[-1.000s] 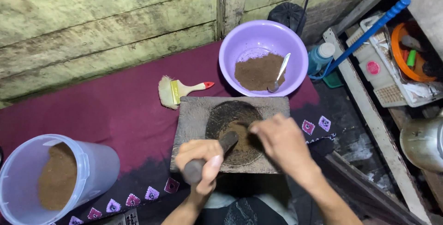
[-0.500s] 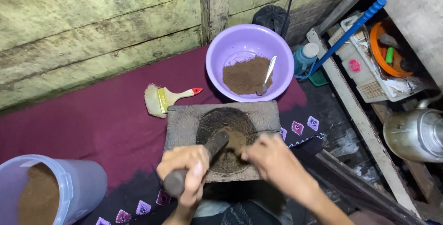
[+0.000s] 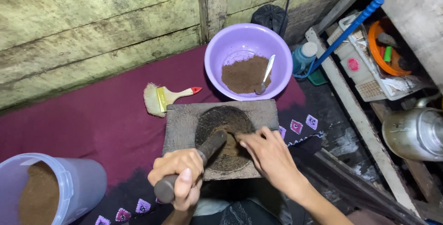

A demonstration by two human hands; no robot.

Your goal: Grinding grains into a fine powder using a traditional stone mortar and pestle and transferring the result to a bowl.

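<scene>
Closest to you, your left hand (image 3: pixel 177 179) was wrapped tight around the dark pestle (image 3: pixel 191 167), fingers clamped on the handle, with its far end angled down into the round hollow of the stone mortar (image 3: pixel 184 123). Your right hand (image 3: pixel 270 153) sat just beside it on the mortar's right edge, fingers loosely together and reaching into the hollow, tips touching the brown powder (image 3: pixel 228 144) there, not gripping anything. Off at your lower left was a pale plastic bucket (image 3: pixel 80 183) with more brown powder inside. All of it sat on a maroon cloth (image 3: pixel 92 123). A bit further out, just past the mortar's top left corner, lay 1 paintbrush (image 3: pixel 161 98) with a red-tipped handle. Beyond the mortar's far edge stood a purple bowl (image 3: pixel 217 52) holding a heap of powder and 1 spoon (image 3: pixel 266 73). To the right was a metal kettle (image 3: pixel 413 132).
</scene>
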